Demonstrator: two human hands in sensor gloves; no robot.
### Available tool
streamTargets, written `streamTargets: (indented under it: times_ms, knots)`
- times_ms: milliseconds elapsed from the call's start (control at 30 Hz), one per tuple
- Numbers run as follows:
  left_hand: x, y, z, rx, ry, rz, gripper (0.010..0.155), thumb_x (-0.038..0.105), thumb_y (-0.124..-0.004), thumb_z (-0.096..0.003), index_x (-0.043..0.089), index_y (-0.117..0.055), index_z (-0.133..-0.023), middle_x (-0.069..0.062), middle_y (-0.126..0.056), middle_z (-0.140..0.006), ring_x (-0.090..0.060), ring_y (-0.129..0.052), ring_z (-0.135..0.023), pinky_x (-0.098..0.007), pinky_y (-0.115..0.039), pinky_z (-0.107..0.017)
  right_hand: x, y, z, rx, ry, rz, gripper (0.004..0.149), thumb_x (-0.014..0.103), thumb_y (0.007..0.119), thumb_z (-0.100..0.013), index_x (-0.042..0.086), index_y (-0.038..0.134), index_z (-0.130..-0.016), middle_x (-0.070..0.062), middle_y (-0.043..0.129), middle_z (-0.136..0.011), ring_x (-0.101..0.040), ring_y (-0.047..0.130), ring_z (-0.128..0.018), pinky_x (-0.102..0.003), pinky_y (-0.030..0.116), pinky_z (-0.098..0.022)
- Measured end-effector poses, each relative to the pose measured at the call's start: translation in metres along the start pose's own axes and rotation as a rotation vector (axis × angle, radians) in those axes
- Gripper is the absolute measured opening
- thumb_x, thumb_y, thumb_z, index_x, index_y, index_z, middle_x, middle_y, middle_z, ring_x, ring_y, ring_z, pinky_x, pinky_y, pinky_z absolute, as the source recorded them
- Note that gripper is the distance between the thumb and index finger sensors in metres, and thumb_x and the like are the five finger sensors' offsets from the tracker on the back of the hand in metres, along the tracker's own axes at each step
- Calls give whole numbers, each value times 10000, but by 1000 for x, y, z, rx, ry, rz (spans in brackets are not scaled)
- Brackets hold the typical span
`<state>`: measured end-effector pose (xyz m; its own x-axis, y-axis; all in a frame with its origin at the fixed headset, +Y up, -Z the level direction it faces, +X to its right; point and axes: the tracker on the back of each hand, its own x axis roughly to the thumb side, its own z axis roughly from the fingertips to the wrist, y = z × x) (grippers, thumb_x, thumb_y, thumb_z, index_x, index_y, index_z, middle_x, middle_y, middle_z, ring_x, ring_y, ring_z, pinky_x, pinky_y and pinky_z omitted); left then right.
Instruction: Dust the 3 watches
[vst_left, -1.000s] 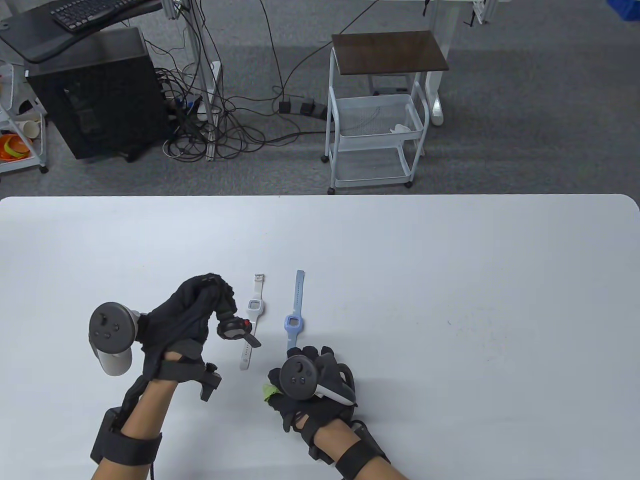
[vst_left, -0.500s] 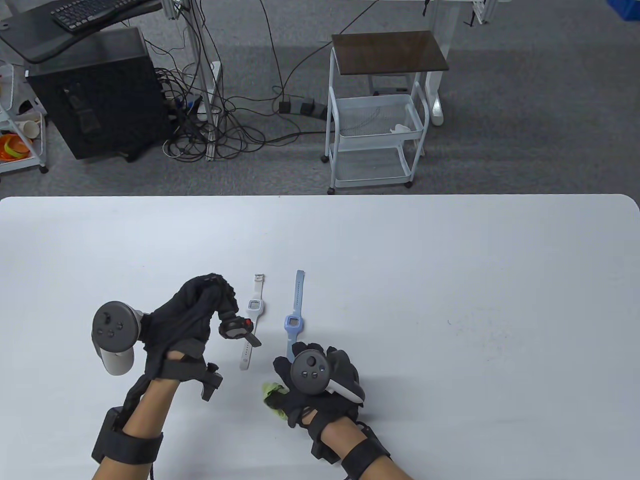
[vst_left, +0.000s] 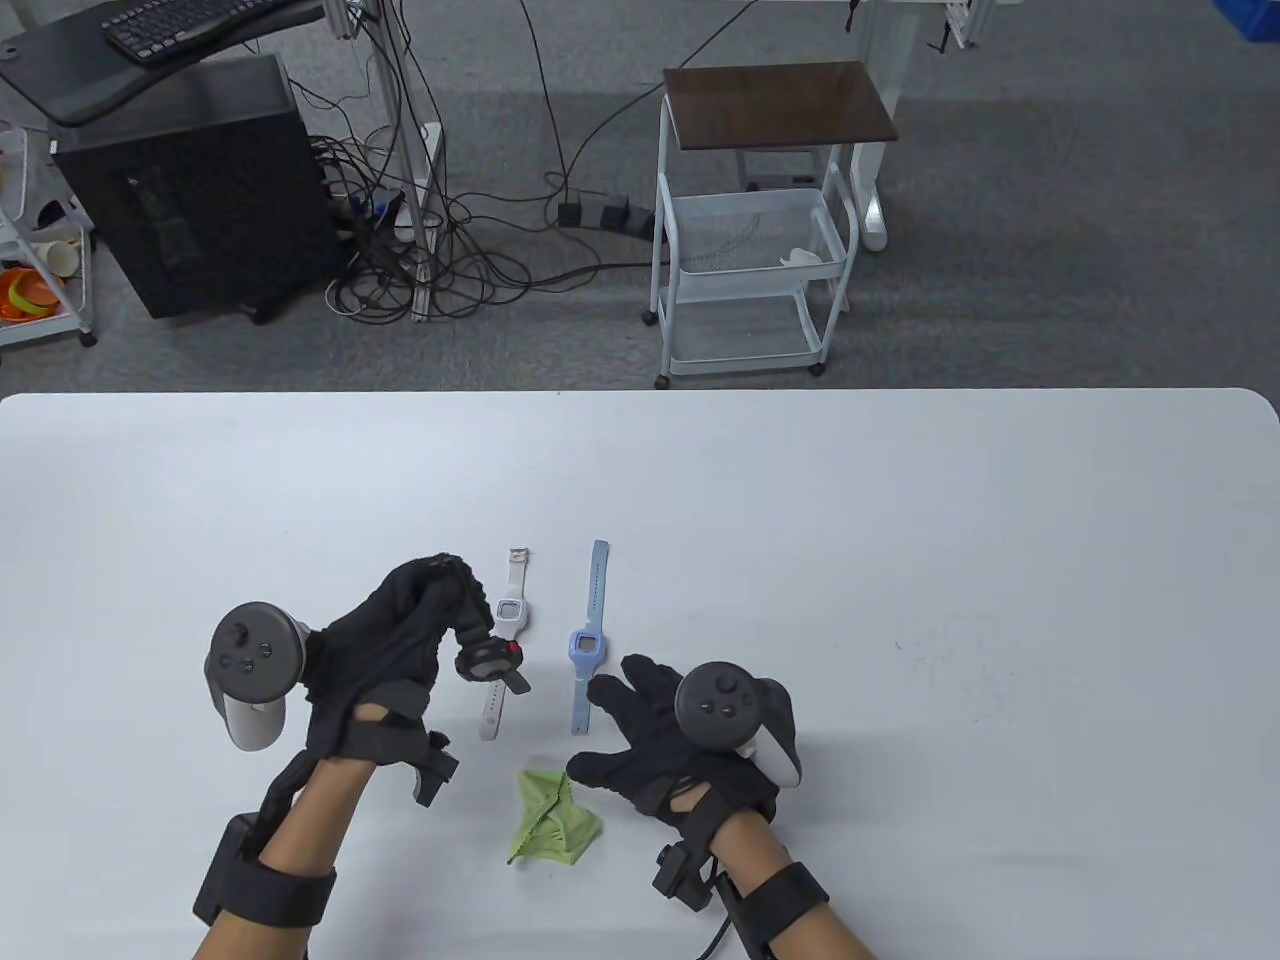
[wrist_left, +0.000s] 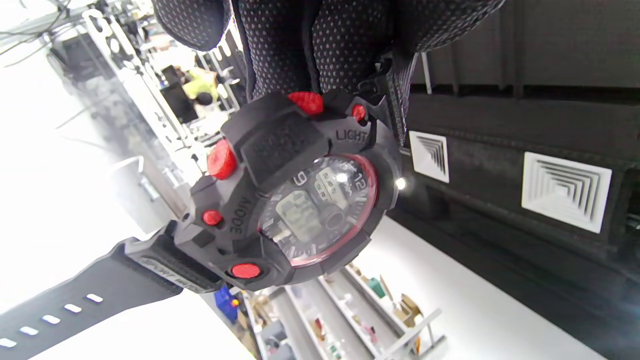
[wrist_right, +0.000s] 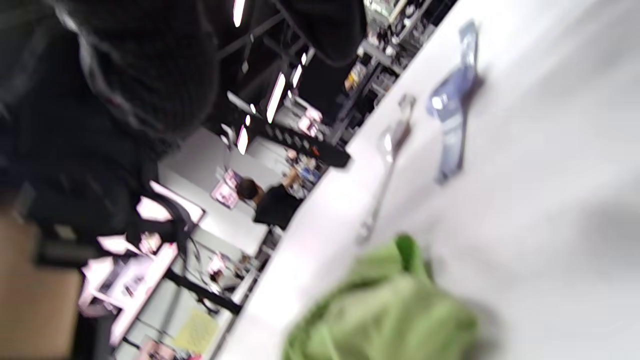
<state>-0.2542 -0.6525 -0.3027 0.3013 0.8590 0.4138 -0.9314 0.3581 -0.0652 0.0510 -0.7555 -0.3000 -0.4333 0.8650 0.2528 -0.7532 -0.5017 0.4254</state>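
Observation:
My left hand (vst_left: 420, 630) holds a black watch with red buttons (vst_left: 492, 662) by its strap, just above the table; its face (wrist_left: 315, 210) fills the left wrist view. A white watch (vst_left: 507, 640) lies flat right beside it, partly under the black one. A pale blue watch (vst_left: 586, 640) lies parallel to its right. My right hand (vst_left: 650, 720) hovers with fingers spread, near the blue watch's lower strap, holding nothing. A crumpled green cloth (vst_left: 550, 820) lies on the table below the watches; in the blurred right wrist view the cloth (wrist_right: 390, 310) sits near the blue watch (wrist_right: 452, 110).
The white table (vst_left: 900, 560) stretches wide to the right and far side. Beyond its far edge stand a white wire cart (vst_left: 750, 270) with a brown top, a black computer tower (vst_left: 190, 190) and tangled cables on the floor.
My right hand let go of the green cloth, which now lies on the table, and moved right with its fingers spread. My left hand shifted slightly right with the black watch.

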Motion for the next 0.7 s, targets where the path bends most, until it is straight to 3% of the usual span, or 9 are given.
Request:
streamTargets:
  times_ms: [367, 467, 700]
  knots:
    - [4, -38, -9, -88, 14, 42, 437, 477, -641, -629, 210, -681, -974, 112, -943, -785, -165, -914, -889, -520, -640, -741, -43, -67, 41, -347, -94, -375, 849, 618, 805, -416, 62, 581, -1017, -348, 353, -1061, -651, 321, -905, -830, 152, -495]
    - [4, -61, -13, -142, 43, 79, 438, 477, -644, -629, 208, -687, -971, 114, -950, -780, -165, -922, -883, -521, -643, -738, -54, -77, 48, -436, -98, -454, 850, 618, 795, -428, 45, 572, -1014, -354, 367, -1055, -659, 329, -899, -834, 139, -483]
    - [10, -119, -29, -330, 122, 155, 436, 475, -653, -625, 192, -711, -953, 113, -973, -745, -150, -954, -851, -512, -660, -732, -55, -98, 60, -513, -134, -472, 849, 632, 764, -445, 42, 556, -1019, -349, 362, -1060, -654, 330, -903, -831, 141, -487]
